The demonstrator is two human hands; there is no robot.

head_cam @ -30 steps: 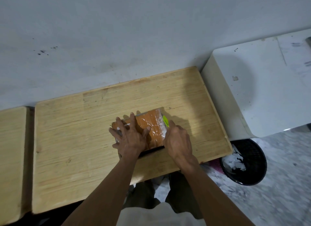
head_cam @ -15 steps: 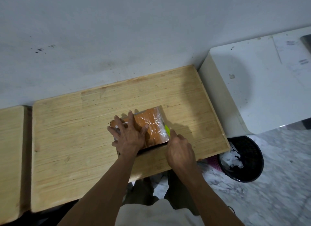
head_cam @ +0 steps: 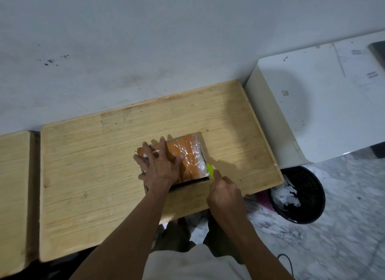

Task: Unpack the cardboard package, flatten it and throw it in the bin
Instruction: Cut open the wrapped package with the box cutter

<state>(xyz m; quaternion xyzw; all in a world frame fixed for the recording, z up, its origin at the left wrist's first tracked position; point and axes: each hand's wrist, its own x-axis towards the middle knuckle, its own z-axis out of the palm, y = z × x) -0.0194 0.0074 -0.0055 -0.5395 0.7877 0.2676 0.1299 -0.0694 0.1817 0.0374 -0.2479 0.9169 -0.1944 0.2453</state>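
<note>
An orange-brown cardboard package [head_cam: 188, 154], wrapped in shiny clear tape, lies on the wooden table [head_cam: 93, 165]. My left hand [head_cam: 159, 168] presses flat on its left half with fingers spread. My right hand [head_cam: 224, 193] is closed around a yellow-green cutter [head_cam: 210, 169], whose tip touches the package's right edge near the front corner. The black bin [head_cam: 310, 193], holding crumpled white waste, stands on the floor to the right of the table.
A white cabinet [head_cam: 312, 113] stands right of the table, against the wall. A second wooden table [head_cam: 12, 196] sits at the left. A pink basket [head_cam: 263, 199] shows between the table and the bin. My knees are under the front edge.
The cutter in my right hand has slid toward me along the package's right edge, from near the far corner to the near corner. My left hand has stayed pressed on top.
</note>
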